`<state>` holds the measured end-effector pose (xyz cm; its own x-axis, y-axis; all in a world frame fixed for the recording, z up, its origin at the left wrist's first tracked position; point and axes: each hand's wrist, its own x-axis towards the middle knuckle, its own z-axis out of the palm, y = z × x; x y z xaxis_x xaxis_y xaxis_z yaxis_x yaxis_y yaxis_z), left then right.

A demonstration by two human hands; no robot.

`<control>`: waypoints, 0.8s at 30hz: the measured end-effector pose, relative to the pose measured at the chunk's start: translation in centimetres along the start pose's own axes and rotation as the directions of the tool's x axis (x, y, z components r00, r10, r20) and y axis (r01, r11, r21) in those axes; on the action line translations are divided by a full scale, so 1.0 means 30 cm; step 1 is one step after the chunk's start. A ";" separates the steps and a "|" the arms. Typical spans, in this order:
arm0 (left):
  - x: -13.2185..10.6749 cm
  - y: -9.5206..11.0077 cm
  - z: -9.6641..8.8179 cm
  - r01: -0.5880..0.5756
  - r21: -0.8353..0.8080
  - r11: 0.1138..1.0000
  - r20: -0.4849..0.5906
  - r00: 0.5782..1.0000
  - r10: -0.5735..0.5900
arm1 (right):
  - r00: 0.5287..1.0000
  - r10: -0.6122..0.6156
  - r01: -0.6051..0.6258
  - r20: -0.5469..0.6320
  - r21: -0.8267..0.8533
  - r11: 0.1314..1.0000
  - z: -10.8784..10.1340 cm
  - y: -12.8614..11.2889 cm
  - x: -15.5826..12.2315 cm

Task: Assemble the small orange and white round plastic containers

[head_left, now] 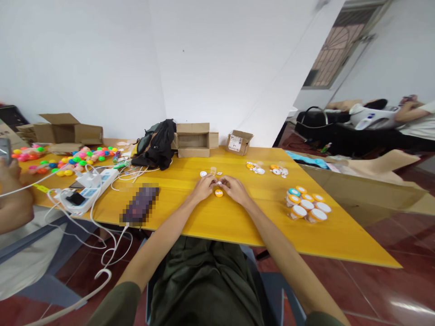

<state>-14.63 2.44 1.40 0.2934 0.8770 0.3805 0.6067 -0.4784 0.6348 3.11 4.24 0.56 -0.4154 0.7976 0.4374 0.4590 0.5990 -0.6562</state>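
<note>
My left hand (205, 186) and my right hand (234, 189) meet over the middle of the table, fingers pinched together around a small whitish piece (219, 183) too small to name. Just below the fingertips an orange disc with a white pattern (219, 193) lies on the wood. Beyond my left hand are a white round disc (203, 174) and a clear, tan-looking cup (213, 170). A tiny white part (219, 173) lies past the fingertips.
Capped clear jars (307, 204) are grouped at right; loose parts (255, 168) lie behind them. A phone (140, 204), power strip (89, 192) and cables are at left. Backpack (154, 145) and cardboard boxes (193, 141) line the wall. Another person's arm (13, 194) is far left.
</note>
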 end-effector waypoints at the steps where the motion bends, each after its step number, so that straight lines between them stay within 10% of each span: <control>1: 0.000 -0.001 0.000 0.001 0.002 1.000 0.002 1.000 -0.001 | 1.000 0.001 -0.001 -0.001 -0.008 1.000 0.000 0.002 0.000; 24: 0.010 0.009 0.002 0.039 0.045 0.998 0.004 0.999 -0.039 | 1.000 -0.026 0.026 0.015 -0.048 0.999 -0.004 -0.018 -0.006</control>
<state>-14.34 2.59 1.64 0.2723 0.8950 0.3533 0.6503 -0.4418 0.6180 3.04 3.79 0.91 -0.4386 0.7808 0.4450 0.4850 0.6225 -0.6142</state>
